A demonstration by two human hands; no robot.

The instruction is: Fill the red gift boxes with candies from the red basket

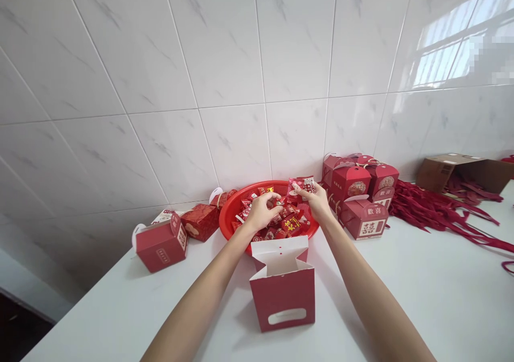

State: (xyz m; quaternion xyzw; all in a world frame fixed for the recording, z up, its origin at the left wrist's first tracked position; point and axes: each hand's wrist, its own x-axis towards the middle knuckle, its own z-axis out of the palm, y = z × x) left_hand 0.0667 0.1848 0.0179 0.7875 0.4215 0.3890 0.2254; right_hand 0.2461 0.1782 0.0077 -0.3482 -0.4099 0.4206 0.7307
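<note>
Both hands are over a red plastic basket (227,212) filled with wrapped candies (292,224). My right hand (315,200) grips a red and white candy packet (302,186) at the basket's right rim. My left hand (263,211) reaches in among the candies, its thumb and fingers closed toward each other; what they pinch, if anything, I cannot make out. Nearer to me, between my forearms, an upright dark red paper box (284,300) has its white-lined top open and an oval handle slot in its front.
Closed red gift boxes (366,220) are stacked right of the basket, beside dark red ribbons (421,206) and a cardboard carton (436,174). More red boxes (163,244) lie at the left. A tiled wall (233,148) backs the white table (433,287).
</note>
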